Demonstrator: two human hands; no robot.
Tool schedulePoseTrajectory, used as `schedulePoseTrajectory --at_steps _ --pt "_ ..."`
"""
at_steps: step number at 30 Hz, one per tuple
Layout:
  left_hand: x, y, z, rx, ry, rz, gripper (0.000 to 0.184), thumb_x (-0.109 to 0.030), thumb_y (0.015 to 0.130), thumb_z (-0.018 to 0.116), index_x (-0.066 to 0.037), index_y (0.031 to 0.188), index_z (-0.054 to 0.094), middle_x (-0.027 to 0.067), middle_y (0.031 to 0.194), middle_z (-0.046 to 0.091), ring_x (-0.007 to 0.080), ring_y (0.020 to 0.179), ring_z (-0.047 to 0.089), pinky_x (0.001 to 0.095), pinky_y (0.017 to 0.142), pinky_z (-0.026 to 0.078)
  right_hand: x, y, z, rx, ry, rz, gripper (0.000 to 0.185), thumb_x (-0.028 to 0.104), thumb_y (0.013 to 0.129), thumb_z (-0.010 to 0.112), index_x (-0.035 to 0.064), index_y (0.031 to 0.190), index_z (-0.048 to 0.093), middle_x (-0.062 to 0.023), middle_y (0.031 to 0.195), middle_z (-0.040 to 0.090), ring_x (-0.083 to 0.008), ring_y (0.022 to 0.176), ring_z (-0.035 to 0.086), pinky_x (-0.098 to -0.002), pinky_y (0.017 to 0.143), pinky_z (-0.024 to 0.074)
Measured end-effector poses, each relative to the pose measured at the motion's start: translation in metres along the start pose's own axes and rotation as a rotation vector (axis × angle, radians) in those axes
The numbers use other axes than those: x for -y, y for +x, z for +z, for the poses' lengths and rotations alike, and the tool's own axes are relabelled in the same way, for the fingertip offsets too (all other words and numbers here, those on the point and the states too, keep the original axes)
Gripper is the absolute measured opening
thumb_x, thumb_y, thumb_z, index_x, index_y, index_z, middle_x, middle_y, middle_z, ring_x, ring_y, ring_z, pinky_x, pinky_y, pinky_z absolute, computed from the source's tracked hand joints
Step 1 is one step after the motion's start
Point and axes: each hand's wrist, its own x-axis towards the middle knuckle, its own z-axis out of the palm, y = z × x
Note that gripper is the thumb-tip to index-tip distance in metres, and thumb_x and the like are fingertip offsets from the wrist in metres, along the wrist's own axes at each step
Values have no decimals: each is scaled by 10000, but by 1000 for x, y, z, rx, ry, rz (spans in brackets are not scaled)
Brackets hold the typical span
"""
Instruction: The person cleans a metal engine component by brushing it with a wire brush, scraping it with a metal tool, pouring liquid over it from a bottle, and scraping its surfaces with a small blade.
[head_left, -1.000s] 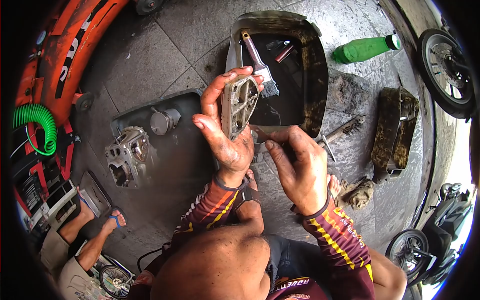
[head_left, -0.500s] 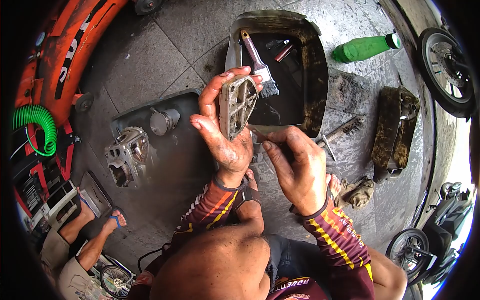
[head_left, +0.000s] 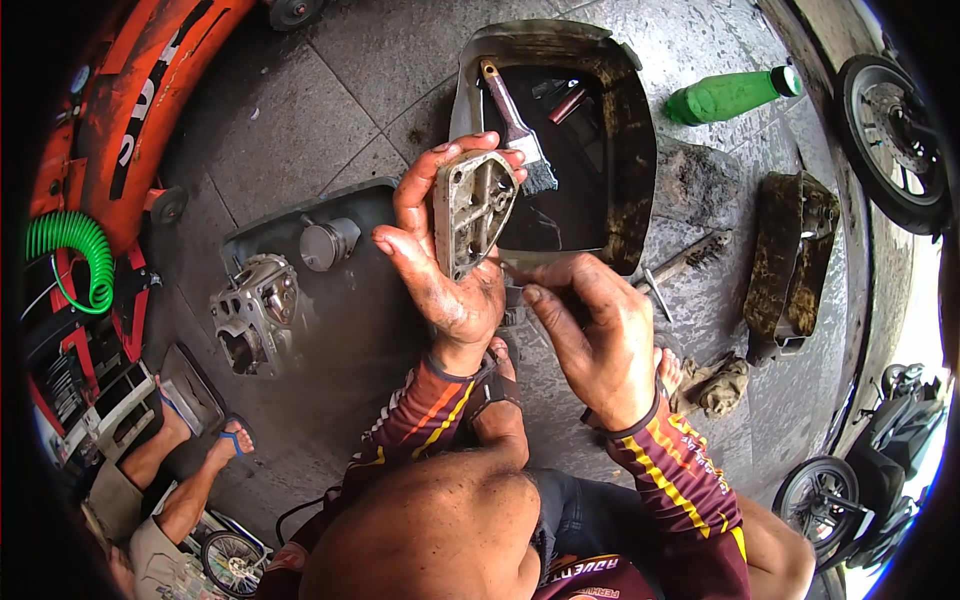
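Observation:
My left hand (head_left: 455, 290) grips a grey metal engine cover (head_left: 476, 208) from below and the side. Its ribbed hollow inner face, with bolt holes at the corners, is turned up to the right. Close by on the right, my right hand (head_left: 598, 325) is closed in a pinch. A thin, narrow piece (head_left: 512, 272) sticks out from its fingertips toward the cover's lower edge; its kind is too small to make out. Beyond both hands, a paintbrush (head_left: 516, 125) with a wet, dark tip lies in a dirty pan (head_left: 632, 160) holding dark liquid.
At the left, a piston (head_left: 330, 243) and an engine casting (head_left: 258, 315) lie on a dark tray (head_left: 375, 200). A green bottle (head_left: 725, 98), a grimy metal casing (head_left: 790, 265), a T-handled tool (head_left: 657, 295) and a rag (head_left: 715, 388) are at the right. Another person's legs (head_left: 185, 490) show lower left.
The engine cover has tilted slightly in my left hand, showing more of its inner face. My left thumb has shifted a little left. My right hand has barely moved.

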Motion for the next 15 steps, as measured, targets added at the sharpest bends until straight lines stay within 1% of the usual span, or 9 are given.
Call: schedulePoseTrajectory --at_steps 4,7,8,9,11,12,13,14,15 --pt "-1 2 2 48 -152 -54 711 -654 999 225 -75 1365 415 245 1332 509 398 1142 593 543 1010 476 7 1 -2 36 0 0 98 23 865 650 8 961 638 -150 864 629 -351 750 648 -395 673 521" --pt "-7 4 4 -52 -609 -294 543 -514 1036 347 -147 1433 397 196 1411 498 448 1312 459 683 1108 305 13 2 -2 -72 149 64 116 88 956 576 -7 981 638 -160 873 643 -335 745 655 -376 681 515" --pt "-8 5 2 -96 -671 -368 462 -417 1042 404 -174 1434 420 163 1450 479 448 1379 377 721 1132 213 11 4 -6 -78 165 175 221 153 1019 492 -16 1006 635 -166 857 648 -310 737 659 -354 683 502" --pt "-10 5 2 -108 -749 -432 443 -376 1030 422 -147 1407 454 169 1440 486 439 1401 347 708 1142 214 4 6 -4 -124 167 221 262 184 1037 460 -13 992 628 -156 790 624 -281 689 631 -346 653 482" --pt "-8 7 -1 24 -675 -435 490 -388 991 469 -120 1400 460 167 1436 490 430 1425 310 695 1154 206 -11 6 -1 -128 180 333 218 163 1024 481 -5 964 606 -147 745 594 -245 649 590 -346 630 465" --pt "-9 7 0 -47 -688 -488 577 -450 951 515 -94 1400 453 165 1434 492 421 1440 281 683 1164 194 -13 5 3 -154 157 295 196 164 1013 502 -1 955 590 -145 725 580 -236 635 573 -347 623 459" --pt "-9 9 1 -44 -689 -485 577 -450 951 515 -94 1400 453 165 1434 492 421 1440 281 683 1164 194 -13 4 8 -178 135 260 179 166 1002 523 3 946 575 -144 706 566 -226 621 555 -347 616 452" --pt "-9 9 3 -140 -694 -498 598 -469 941 525 -99 1404 446 157 1457 468 413 1446 275 685 1165 174 -14 3 11 -167 152 354 166 177 972 576 13 964 554 -145 700 565 -228 621 552 -351 628 452" --pt "-7 9 6 -236 -700 -512 619 -487 931 534 -104 1409 439 149 1480 444 404 1452 269 686 1167 153 -22 2 16 -184 225 296 174 195 963 599 26 981 562 -139 731 596 -248 639 582 -360 626 454"
